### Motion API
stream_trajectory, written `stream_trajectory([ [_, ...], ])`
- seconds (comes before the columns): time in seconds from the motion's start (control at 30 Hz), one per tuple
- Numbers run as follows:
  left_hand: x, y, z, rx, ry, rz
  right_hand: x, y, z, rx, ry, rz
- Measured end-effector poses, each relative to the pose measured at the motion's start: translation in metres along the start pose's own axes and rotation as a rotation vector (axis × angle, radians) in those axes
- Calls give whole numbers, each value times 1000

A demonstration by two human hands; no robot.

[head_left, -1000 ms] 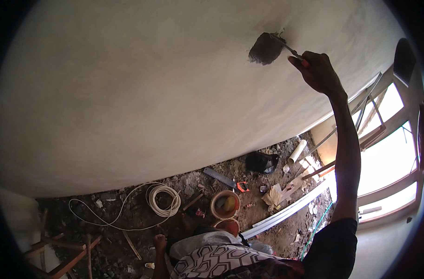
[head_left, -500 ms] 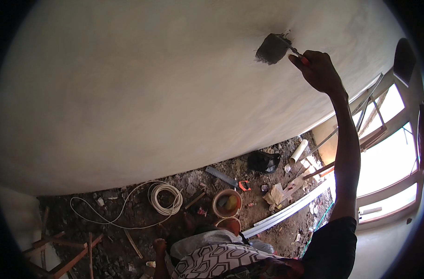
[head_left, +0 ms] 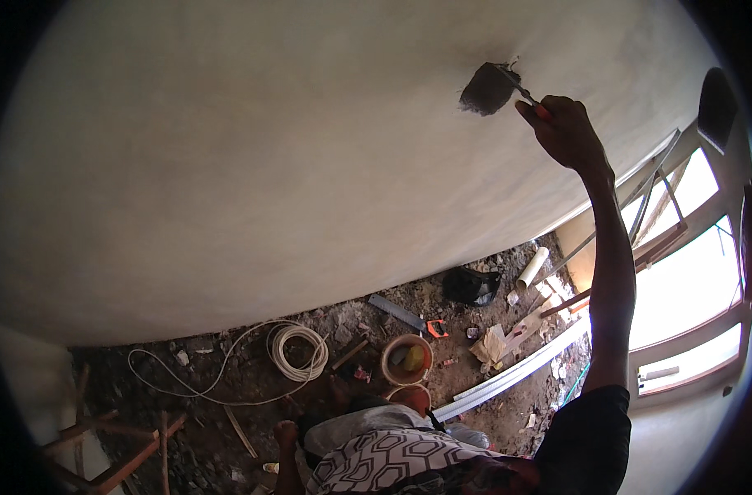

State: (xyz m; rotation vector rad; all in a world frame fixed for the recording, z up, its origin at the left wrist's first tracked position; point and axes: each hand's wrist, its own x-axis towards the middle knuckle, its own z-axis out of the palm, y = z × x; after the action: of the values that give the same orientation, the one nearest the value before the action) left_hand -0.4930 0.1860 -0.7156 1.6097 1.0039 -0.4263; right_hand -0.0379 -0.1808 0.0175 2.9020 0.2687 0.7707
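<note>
Unfinished room, building site: plastered wall [head_left: 227,165] is filling upper left; pale coil [head_left: 316,360], handsaw [head_left: 396,312] and bucket [head_left: 426,357] are occupying rubble-strewn floor [head_left: 504,417], lower centre.

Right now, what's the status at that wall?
Right hand gripping tool at dark wall patch. Left hand, low, grip unclear. Handsaw on floor, not in the way.

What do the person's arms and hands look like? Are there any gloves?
No glove shows on the right hand, and its forearm is bare too. A short black sleeve covers the upper arm. The left hand also looks bare, but it's small and dim.
</note>
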Motion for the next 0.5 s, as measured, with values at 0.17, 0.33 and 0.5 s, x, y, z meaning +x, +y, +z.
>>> stream_trajectory([
  [0.17, 7, 5, -7, -127, -46, -21, 1, -5, -8, -7, -59, -6],
  [0.33, 15, 14, -8, -107, -25, -51, 7, -27, -14, -135, -54, 115],
  [0.5, 7, 21, -15, -195, -108, 53, -42, 19, -21, -378, -233, -5],
])
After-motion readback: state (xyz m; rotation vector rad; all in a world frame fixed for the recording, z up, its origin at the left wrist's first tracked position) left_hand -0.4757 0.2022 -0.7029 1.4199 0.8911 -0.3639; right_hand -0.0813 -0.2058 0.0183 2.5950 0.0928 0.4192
